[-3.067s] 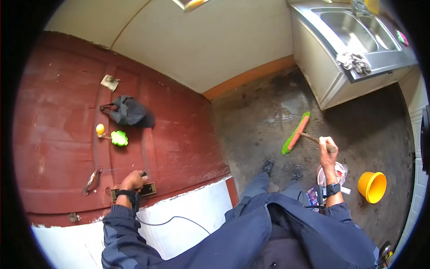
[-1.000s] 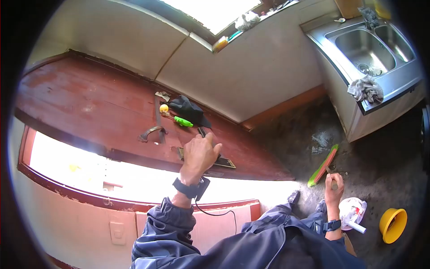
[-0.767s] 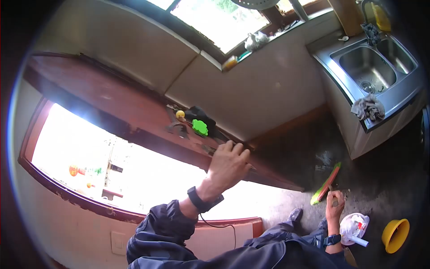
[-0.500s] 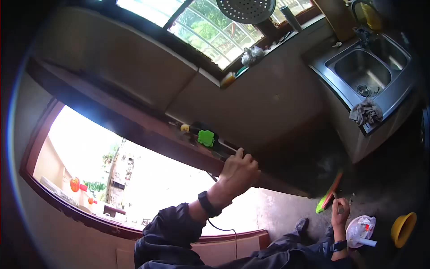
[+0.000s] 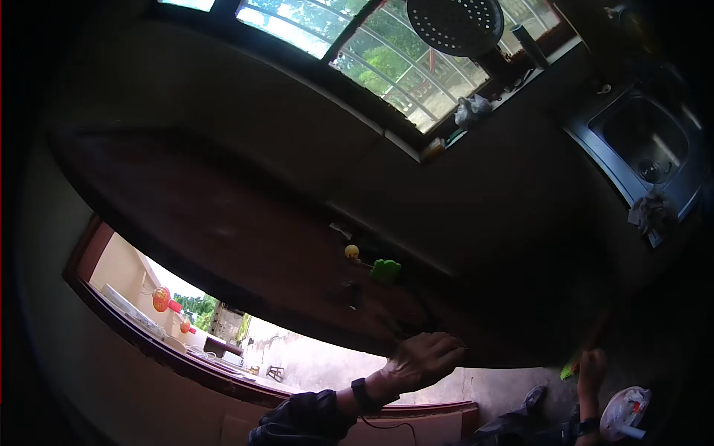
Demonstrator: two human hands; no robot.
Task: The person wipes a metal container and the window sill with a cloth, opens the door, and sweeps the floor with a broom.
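My left hand [image 5: 425,362] has its fingers curled at the near edge of a dark red-brown door [image 5: 216,230]. What lies under its fingertips is in shadow. A yellow ball [image 5: 352,252] and a green scallop-edged piece [image 5: 386,270] sit along the door's far side, beyond that hand. Lower right, my right hand [image 5: 592,372] is closed around a brush [image 5: 569,369] with green bristles and a reddish body. Much of the brush is dark and blurred.
Right of my right hand stands a pale bin [image 5: 625,412] with litter in it. A steel sink [image 5: 643,141] with a grey rag [image 5: 654,214] is at upper right. Above hangs a perforated round skimmer [image 5: 455,26] before the barred window [image 5: 401,67]. Red lanterns [image 5: 161,299] show outside the doorway.
The door has swung so its broad face shows and less of the bright doorway is visible. My left hand has moved with its edge. The view has shifted and darkened.
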